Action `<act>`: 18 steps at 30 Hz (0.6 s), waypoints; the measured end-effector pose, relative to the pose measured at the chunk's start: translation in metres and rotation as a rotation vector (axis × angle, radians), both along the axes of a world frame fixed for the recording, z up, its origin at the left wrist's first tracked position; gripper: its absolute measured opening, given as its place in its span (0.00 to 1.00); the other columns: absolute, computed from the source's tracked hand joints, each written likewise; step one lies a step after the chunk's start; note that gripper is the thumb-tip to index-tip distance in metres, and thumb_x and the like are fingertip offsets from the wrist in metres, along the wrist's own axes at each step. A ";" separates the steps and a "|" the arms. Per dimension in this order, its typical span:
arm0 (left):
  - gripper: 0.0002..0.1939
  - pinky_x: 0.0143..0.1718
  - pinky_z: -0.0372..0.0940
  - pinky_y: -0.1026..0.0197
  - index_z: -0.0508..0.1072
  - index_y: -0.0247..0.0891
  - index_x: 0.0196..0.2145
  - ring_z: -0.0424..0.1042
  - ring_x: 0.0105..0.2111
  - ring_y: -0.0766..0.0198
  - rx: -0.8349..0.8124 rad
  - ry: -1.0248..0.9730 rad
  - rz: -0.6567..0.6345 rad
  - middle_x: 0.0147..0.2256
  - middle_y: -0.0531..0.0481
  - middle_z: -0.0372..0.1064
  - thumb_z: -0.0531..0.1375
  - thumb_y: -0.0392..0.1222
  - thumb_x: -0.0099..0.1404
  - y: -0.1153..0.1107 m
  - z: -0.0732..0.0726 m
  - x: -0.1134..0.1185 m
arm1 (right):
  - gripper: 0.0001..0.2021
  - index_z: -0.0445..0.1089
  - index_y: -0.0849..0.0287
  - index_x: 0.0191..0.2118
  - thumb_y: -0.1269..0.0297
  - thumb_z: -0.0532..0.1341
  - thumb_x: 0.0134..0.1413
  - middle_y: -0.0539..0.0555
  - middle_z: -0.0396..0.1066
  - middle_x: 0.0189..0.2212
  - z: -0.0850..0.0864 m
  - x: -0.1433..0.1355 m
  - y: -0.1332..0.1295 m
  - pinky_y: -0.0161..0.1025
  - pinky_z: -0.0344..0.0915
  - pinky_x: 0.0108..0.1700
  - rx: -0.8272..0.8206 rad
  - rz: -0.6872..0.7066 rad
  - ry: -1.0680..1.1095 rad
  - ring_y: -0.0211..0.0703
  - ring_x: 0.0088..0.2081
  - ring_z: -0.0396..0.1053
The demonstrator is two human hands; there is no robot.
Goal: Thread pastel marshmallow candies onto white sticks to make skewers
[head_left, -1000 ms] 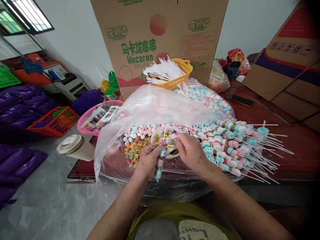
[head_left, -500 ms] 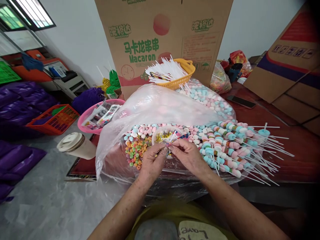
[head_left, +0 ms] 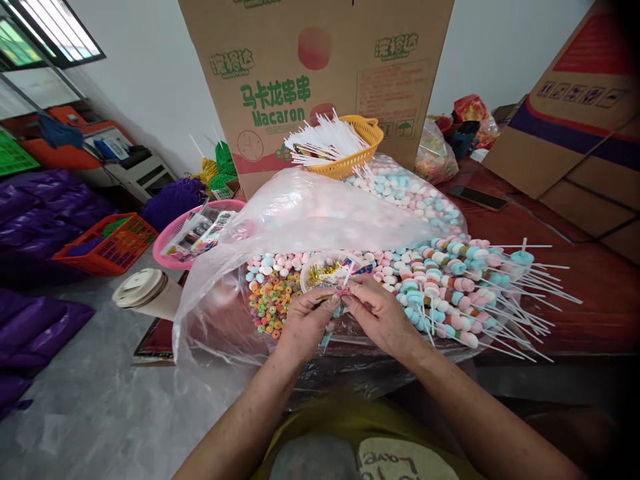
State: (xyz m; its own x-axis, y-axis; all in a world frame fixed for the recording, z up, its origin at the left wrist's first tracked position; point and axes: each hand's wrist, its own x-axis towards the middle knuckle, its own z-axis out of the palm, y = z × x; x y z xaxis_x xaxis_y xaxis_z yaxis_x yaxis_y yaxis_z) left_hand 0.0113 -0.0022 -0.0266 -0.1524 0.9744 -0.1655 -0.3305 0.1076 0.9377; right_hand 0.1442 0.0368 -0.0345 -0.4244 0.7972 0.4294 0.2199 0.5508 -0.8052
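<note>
Drawn in since the first frame, the right hand [head_left: 384,319] now meets the left hand [head_left: 306,325] at the neck of a wrapped skewer [head_left: 326,339]. The left hand pinches that neck between thumb and bent fingers; the right hand pinches there too, thumb tip against forefinger (what exactly lies between them is too small to tell). The skewer's pale blue lower part hangs below the left hand, mostly hidden, and its white stick rises above the fingertips. Just behind the hands is a white bowl [head_left: 303,277] of gold ties, a printed strip showing over it. Candy rings [head_left: 270,303] lie left of the bowl, and a pile of marshmallow skewers [head_left: 460,293] lies to its right, sticks pointing outward. Farther back, a yellow basket [head_left: 353,165] holds white sticks before a carton [head_left: 275,60]; a pink basket [head_left: 163,252] sits near a lidded cup [head_left: 159,298].
</note>
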 end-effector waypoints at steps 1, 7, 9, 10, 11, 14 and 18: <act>0.13 0.20 0.59 0.69 0.77 0.36 0.26 0.62 0.21 0.72 0.007 0.008 0.010 0.25 0.52 0.70 0.69 0.47 0.44 0.000 0.002 0.000 | 0.11 0.68 0.59 0.29 0.64 0.52 0.59 0.52 0.65 0.27 0.000 0.001 0.000 0.36 0.61 0.34 -0.028 0.004 -0.010 0.40 0.32 0.63; 0.15 0.20 0.59 0.66 0.74 0.32 0.22 0.63 0.19 0.69 -0.228 -0.227 -0.282 0.19 0.51 0.66 0.72 0.43 0.38 0.003 0.006 -0.008 | 0.13 0.67 0.60 0.25 0.67 0.53 0.59 0.50 0.61 0.22 0.011 0.015 -0.003 0.34 0.58 0.30 0.198 0.105 -0.035 0.37 0.27 0.60; 0.17 0.19 0.59 0.65 0.73 0.31 0.22 0.63 0.17 0.69 -0.297 -0.306 -0.422 0.18 0.51 0.66 0.73 0.43 0.35 0.002 0.007 -0.010 | 0.11 0.69 0.59 0.29 0.68 0.53 0.59 0.51 0.63 0.24 0.021 0.021 -0.004 0.33 0.59 0.30 0.222 0.251 -0.014 0.36 0.28 0.61; 0.18 0.19 0.59 0.65 0.73 0.31 0.22 0.63 0.17 0.69 -0.301 -0.337 -0.476 0.18 0.51 0.66 0.73 0.43 0.34 0.001 0.008 -0.010 | 0.10 0.70 0.59 0.31 0.68 0.53 0.59 0.51 0.64 0.25 0.026 0.024 -0.004 0.32 0.60 0.31 0.213 0.336 -0.003 0.36 0.29 0.62; 0.19 0.20 0.60 0.65 0.73 0.32 0.23 0.64 0.18 0.69 -0.292 -0.365 -0.523 0.18 0.51 0.66 0.73 0.42 0.33 0.000 0.008 -0.008 | 0.09 0.70 0.59 0.33 0.68 0.53 0.59 0.52 0.66 0.28 0.030 0.026 -0.004 0.32 0.61 0.33 0.199 0.418 0.001 0.36 0.30 0.64; 0.21 0.21 0.59 0.66 0.72 0.33 0.24 0.64 0.19 0.69 -0.266 -0.419 -0.548 0.20 0.51 0.67 0.74 0.41 0.30 -0.002 0.010 -0.003 | 0.08 0.68 0.59 0.32 0.67 0.53 0.60 0.50 0.67 0.28 0.037 0.027 -0.005 0.31 0.60 0.33 0.168 0.477 -0.047 0.35 0.30 0.64; 0.23 0.24 0.63 0.66 0.72 0.36 0.31 0.66 0.22 0.69 -0.197 -0.384 -0.288 0.24 0.52 0.69 0.73 0.42 0.35 -0.001 0.009 0.003 | 0.14 0.57 0.58 0.22 0.65 0.52 0.59 0.46 0.57 0.18 0.025 0.022 -0.005 0.32 0.50 0.24 0.213 0.103 -0.175 0.33 0.21 0.54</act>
State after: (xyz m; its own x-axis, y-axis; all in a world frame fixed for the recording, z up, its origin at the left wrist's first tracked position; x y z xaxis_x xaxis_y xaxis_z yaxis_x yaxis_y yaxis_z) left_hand 0.0139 -0.0034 -0.0171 0.2252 0.9125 -0.3415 -0.5778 0.4073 0.7073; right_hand 0.1659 0.0318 -0.0093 -0.5808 0.6461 0.4951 0.2799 0.7297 -0.6239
